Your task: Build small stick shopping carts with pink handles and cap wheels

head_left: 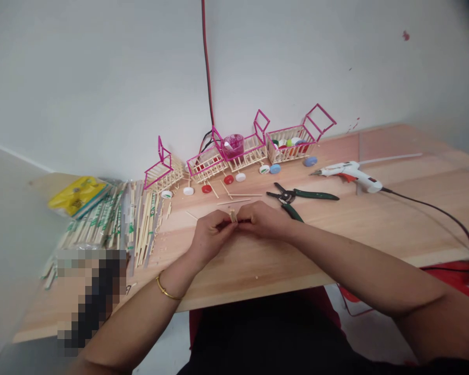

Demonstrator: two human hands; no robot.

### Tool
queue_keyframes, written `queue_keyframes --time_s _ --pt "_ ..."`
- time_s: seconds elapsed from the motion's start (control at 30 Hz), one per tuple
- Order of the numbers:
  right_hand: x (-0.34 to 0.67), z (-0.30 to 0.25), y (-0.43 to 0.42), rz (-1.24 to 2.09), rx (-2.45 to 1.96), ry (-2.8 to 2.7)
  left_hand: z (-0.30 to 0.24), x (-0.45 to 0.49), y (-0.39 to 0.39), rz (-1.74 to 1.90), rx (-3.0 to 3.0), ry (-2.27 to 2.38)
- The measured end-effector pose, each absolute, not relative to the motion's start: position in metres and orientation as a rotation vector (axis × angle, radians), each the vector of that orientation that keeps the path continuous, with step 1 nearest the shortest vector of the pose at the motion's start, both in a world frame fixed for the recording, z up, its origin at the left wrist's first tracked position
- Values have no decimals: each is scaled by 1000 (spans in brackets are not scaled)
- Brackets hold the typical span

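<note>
Left hand (213, 234) and right hand (263, 221): both pinched nearly closed on short sticks (233, 215) | position: between the fingertips, over wooden table (234, 265) | handling: probably light, stiff, prone to snapping if bent | hold: best pinched gently along the sides, keeping ends aligned

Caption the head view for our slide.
Left hand and right hand hold short sticks near miniature carts, pliers and glue gun.

Nearer than the hands (211, 234), tabletop (234, 271) lies open; beyond, green-handled pliers (287, 196) and stick carts (250, 157) block the way.
</note>
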State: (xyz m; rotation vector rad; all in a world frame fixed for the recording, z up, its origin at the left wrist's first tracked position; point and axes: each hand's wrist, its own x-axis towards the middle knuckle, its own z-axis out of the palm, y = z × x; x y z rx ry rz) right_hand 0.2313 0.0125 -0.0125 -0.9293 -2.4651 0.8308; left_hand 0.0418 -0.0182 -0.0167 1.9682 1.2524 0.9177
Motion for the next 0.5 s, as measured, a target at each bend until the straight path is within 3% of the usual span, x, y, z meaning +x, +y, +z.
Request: queue_keyframes --time_s 0.33,0.5 --pt "243 -6 17 715 -883 -2567 -14 36 -13 922 1533 1217" --pt "259 4 16 429 -1189 -2798 -13 11 -2 1057 1384 1359"
